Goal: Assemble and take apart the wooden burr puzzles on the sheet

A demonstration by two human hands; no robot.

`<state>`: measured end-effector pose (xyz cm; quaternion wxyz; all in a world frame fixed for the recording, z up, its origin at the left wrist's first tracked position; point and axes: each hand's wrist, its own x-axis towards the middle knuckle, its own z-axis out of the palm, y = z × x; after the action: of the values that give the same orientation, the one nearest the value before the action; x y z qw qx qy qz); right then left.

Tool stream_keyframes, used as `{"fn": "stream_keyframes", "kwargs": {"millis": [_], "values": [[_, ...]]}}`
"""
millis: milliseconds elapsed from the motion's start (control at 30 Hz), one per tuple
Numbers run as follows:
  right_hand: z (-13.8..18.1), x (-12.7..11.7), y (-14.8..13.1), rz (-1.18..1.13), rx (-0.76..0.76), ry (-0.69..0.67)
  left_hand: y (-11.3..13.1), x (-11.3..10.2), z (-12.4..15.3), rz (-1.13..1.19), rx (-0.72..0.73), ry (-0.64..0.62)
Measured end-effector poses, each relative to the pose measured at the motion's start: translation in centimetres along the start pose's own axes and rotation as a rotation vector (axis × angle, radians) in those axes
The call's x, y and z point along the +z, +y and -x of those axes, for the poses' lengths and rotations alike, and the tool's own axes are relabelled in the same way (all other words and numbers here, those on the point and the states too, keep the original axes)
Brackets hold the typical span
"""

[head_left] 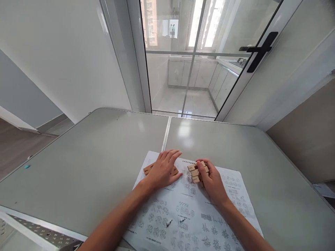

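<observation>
- sat at a grey folding table (78,167), with a printed sheet of diagrams (188,212) spread at the near edge.
- left hand (163,169) lay flat, fingers spread and open, palm down over loose wooden pieces (148,168) on the far left part of the sheet; one piece end showed at the hand's left, another at its right.
- right hand (210,177) closed around a cluster of wooden blocks (195,172), fingers curled over the top, the cluster resting on or just above the sheet, just right of the left hand.
- hands near each other but apart, not touching.
- cluster looked partly joined; exact interlock too small to tell.
- judged the step in hand as fitting pieces together: best done by keeping the cluster steady against the paper, gripping firmly enough that joined blocks did not slide apart.
- would help to draw one loose piece out from under the left palm at a time, matching its notches to the diagram before pushing it in.
- forcing a piece at a tilt could loosen the rest.
- glass door (193,59) stood beyond the far edge, a small teal speck (27,166) at the far left of the table.
</observation>
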<state>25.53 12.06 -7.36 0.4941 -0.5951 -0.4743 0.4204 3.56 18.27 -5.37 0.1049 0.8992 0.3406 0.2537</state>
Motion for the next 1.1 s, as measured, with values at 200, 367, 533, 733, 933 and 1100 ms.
{"fn": "stream_keyframes", "kwargs": {"millis": [200, 367, 533, 733, 933, 1100], "values": [[0.8, 0.3, 0.0, 0.336, -0.198, -0.147, -2.3, -1.0, 0.0, -0.038, -0.070, 0.031], [1.2, 0.3, -0.3, 0.460, -0.237, -0.207, -3.1, -1.4, 0.0, -0.123, -0.091, 0.055], [1.1, 0.5, -0.3, 0.549, -0.333, -0.154, -1.6, -1.4, -0.2, -0.116, 0.008, 0.094], [0.9, 0.4, 0.2, 0.668, -0.391, -0.095, 0.3, -0.4, -0.1, -0.050, 0.140, 0.039], [0.7, 0.3, 0.7, 0.678, -0.424, -0.077, 1.1, 0.4, 0.1, -0.003, 0.201, -0.012], [0.2, -0.2, 0.8, 0.570, -0.424, -0.084, 1.1, 0.8, 0.3, -0.024, 0.235, -0.037]]}}
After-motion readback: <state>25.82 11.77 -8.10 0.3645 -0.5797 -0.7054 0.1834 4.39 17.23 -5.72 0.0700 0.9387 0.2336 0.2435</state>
